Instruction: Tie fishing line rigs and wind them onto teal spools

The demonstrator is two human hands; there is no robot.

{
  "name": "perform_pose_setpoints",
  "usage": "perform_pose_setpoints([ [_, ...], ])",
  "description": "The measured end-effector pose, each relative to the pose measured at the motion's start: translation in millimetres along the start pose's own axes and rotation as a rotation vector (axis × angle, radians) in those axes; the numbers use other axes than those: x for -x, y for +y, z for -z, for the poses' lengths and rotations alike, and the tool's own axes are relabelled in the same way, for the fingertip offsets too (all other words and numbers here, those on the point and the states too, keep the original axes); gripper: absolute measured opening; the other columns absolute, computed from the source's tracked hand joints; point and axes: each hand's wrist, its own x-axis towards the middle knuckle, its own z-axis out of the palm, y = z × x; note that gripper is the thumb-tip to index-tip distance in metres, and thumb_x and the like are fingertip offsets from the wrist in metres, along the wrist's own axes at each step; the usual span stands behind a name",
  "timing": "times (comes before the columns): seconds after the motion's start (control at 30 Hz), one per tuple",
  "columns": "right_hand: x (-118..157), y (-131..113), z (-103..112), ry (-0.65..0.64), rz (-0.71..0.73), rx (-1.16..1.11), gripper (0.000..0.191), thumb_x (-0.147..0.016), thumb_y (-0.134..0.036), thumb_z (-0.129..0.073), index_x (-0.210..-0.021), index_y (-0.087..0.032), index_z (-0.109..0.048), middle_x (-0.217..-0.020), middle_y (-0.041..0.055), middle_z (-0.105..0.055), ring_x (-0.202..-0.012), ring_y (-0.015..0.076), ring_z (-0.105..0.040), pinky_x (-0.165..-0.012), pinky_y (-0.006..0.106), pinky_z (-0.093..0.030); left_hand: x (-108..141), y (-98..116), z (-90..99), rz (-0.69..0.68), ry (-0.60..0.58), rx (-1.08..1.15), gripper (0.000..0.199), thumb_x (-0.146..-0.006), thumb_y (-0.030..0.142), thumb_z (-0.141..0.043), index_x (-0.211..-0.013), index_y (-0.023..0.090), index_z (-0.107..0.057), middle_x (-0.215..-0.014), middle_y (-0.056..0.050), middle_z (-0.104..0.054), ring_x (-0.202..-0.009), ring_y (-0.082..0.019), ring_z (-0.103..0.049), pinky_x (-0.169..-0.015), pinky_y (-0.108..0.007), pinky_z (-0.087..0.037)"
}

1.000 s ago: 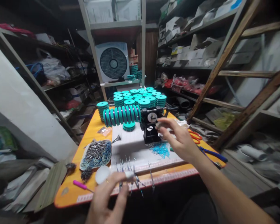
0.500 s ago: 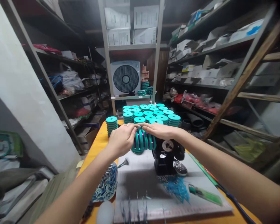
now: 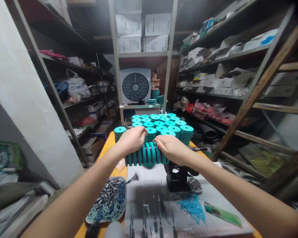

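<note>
A sideways row of teal spools (image 3: 149, 154) lies across the middle of the work area, in front of the upright stacks. My left hand (image 3: 133, 140) is over the row's left part, its fingers curled down; what they pinch, if anything, is hidden. On the right part of the row, my right hand (image 3: 171, 148) presses with bent fingers against the spools. Behind both hands stand several stacks of teal spools (image 3: 168, 123), with one separate stack (image 3: 120, 130) at the left. A black machine (image 3: 176, 178) sits below my right hand.
At the left is a tray of small metal and blue parts (image 3: 110, 198). A white board (image 3: 188, 228) carries blue pieces (image 3: 193, 208), thin dark-tipped items (image 3: 155, 215), a round dish (image 3: 195, 185) and a green knife (image 3: 223, 214). Shelves and a fan (image 3: 135, 86) stand beyond.
My hands have moved apart from touching at the fingertips. More of the sideways row shows, reaching further left. The view has tilted slightly, and metal parts in the tray are now uncovered.
</note>
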Motion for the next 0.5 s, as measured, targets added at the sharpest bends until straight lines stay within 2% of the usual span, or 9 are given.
perform_pose_setpoints([
  [0.1, -27, 19, 5, -0.154, 0.003, -0.029, 0.042, -0.097, -0.031, -0.037, -0.068, -0.017, -0.063, -0.067, 0.003, -0.065, -0.06, 0.0159, -0.056, -0.062, 0.026, -0.041, 27, 19, -7.9, -0.009, 0.038, -0.087, 0.042, -0.096, 0.038, -0.028, -0.111, 0.017, -0.061, -0.115, -0.014, -0.065, -0.108, -0.032, -0.057, -0.093, -0.045, -0.039],
  [0.2, -43, 29, 10, -0.197, -0.012, -0.048, 0.036, -0.095, -0.034, -0.045, -0.069, -0.017, -0.064, -0.064, 0.0003, -0.065, -0.056, 0.0133, -0.055, -0.059, 0.024, -0.04, 37, 25, -19.8, -0.005, 0.021, -0.135, 0.046, -0.096, 0.042, -0.028, -0.117, 0.014, -0.057, -0.116, -0.018, -0.063, -0.112, -0.035, -0.055, -0.095, -0.049, -0.037],
  [0.33, -24, 16, 11, -0.036, -0.066, -0.004, 0.042, -0.099, -0.032, -0.029, -0.088, -0.017, -0.067, -0.086, 0.0061, -0.069, -0.077, 0.0179, -0.06, -0.07, 0.026, -0.04, 12, 10, -22.2, 0.018, -0.096, -0.109, 0.048, -0.098, 0.044, -0.024, -0.108, 0.016, -0.061, -0.106, -0.014, -0.068, -0.099, -0.03, -0.062, -0.086, -0.047, -0.045],
  [0.43, 4, -4, 7, 0.066, -0.075, 0.073, 0.039, -0.099, -0.033, -0.029, -0.098, -0.015, -0.064, -0.099, 0.0115, -0.067, -0.093, 0.0231, -0.058, -0.084, 0.032, -0.037, -14, -2, -14.5, 0.022, -0.201, -0.053, 0.038, -0.094, 0.045, -0.043, -0.104, 0.014, -0.062, -0.102, -0.008, -0.067, -0.09, -0.021, -0.065, -0.081, -0.042, -0.051],
  [0.5, 13, -11, 3, 0.08, -0.073, 0.115, 0.039, -0.099, -0.034, -0.029, -0.099, -0.015, -0.063, -0.103, 0.0137, -0.065, -0.099, 0.0261, -0.055, -0.091, 0.037, -0.033, -22, -5, -9.9, 0.031, -0.21, -0.041, 0.032, -0.092, 0.042, -0.052, -0.104, 0.014, -0.062, -0.102, -0.006, -0.066, -0.087, -0.019, -0.064, -0.079, -0.04, -0.053],
])
